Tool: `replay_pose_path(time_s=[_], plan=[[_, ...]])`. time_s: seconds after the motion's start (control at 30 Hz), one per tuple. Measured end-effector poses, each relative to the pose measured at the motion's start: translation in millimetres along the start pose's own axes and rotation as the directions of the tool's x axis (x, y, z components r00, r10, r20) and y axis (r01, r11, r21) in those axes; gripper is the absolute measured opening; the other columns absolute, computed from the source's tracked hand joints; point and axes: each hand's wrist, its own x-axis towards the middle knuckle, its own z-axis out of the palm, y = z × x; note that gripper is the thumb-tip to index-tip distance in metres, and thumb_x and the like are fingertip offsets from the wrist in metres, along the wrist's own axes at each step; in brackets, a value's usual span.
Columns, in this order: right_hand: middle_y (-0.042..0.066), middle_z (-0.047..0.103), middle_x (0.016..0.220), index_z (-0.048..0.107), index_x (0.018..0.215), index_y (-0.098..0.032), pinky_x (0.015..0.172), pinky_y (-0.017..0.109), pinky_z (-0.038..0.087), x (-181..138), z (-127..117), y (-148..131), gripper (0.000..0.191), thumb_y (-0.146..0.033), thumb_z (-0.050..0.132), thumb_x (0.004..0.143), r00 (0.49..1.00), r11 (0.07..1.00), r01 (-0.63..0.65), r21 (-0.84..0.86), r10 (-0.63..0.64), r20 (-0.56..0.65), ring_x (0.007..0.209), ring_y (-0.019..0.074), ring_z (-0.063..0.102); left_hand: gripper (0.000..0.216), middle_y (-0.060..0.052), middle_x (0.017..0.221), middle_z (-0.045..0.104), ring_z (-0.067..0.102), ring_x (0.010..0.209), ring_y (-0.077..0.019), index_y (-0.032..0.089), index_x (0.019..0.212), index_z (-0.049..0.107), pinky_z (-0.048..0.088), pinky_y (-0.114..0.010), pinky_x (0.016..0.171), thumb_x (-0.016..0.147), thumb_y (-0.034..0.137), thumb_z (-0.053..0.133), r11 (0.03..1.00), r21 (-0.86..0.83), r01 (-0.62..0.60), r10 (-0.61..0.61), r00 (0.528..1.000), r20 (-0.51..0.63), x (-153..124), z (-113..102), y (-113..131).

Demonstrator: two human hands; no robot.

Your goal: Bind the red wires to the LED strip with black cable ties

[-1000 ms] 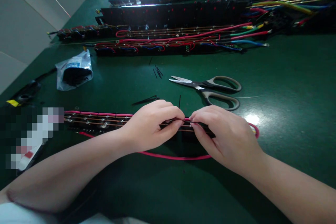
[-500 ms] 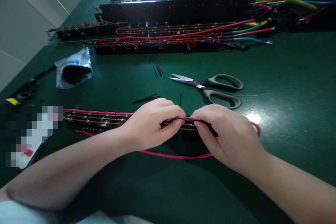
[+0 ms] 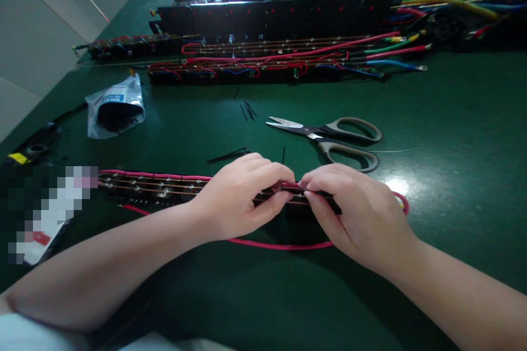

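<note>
A long black strip (image 3: 164,189) carries copper rods, solder joints and a red cable (image 3: 181,177) bound along its far edge. My left hand (image 3: 241,194) is closed over the strip's middle, thumb and index fingertips at the red cable. Just right of it, my right hand (image 3: 356,211) pinches at the same edge, its fingertips almost touching the left ones. What either pinch holds is too small and covered to make out. A thin black tail (image 3: 284,154) like a cable tie's end sticks out beyond the left fingertips. The red cable's loose length (image 3: 284,247) loops in front of the strip.
Scissors (image 3: 325,136) lie partly open beyond my hands. Black cable ties (image 3: 228,154) and short cut pieces (image 3: 249,109) lie nearby on the green table (image 3: 465,120). An open plastic bag (image 3: 117,107) with black contents stands left. More wired black strips (image 3: 263,71) line the back.
My left fingertips have shifted slightly right, towards the right hand, and their pinch has loosened a little. The right hand stays almost in place.
</note>
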Motion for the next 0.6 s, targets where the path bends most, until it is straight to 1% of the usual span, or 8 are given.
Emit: replay_pose_path(time_s=[0.1, 0.3, 0.6], plan=[[0.008, 0.07, 0.088, 0.053, 0.1, -0.017, 0.067, 0.033, 0.054, 1.3, -0.7, -0.2, 0.007, -0.012, 0.052, 0.094, 1.0, 1.0, 0.008, -0.014, -0.008, -0.003, 0.079, 0.0203, 0.068, 0.011, -0.001, 0.086, 0.069, 0.057, 0.077, -0.0133, 0.016, 0.102, 0.063, 0.047, -0.026, 0.071, 0.093, 0.015, 0.056, 0.999, 0.032, -0.015, 0.016, 1.0, -0.022, -1.7, 1.7, -0.3], [0.009, 0.071, 0.088, 0.056, 0.099, -0.016, 0.066, 0.034, 0.054, 2.7, -0.6, -0.1, 0.005, -0.013, 0.055, 0.094, 0.998, 0.996, 0.058, -0.061, -0.058, 0.005, 0.078, 0.0214, 0.068, 0.01, -0.003, 0.084, 0.07, 0.058, 0.077, -0.0153, 0.015, 0.096, 0.063, 0.048, -0.03, 0.075, 0.096, 0.015, 0.053, 0.986, 0.12, -0.116, 0.122, 0.991, -0.047, -4.2, 6.8, -4.0], [0.009, 0.071, 0.087, 0.057, 0.095, -0.015, 0.066, 0.035, 0.054, 1.6, -0.4, -1.0, 0.004, -0.014, 0.058, 0.091, 0.999, 0.998, 0.035, -0.057, -0.035, 0.009, 0.078, 0.0216, 0.067, 0.012, -0.006, 0.086, 0.071, 0.059, 0.079, -0.0168, 0.013, 0.093, 0.066, 0.049, -0.032, 0.076, 0.096, 0.014, 0.054, 0.972, 0.193, -0.134, 0.153, 0.985, -0.085, -3.2, 8.3, -4.2]])
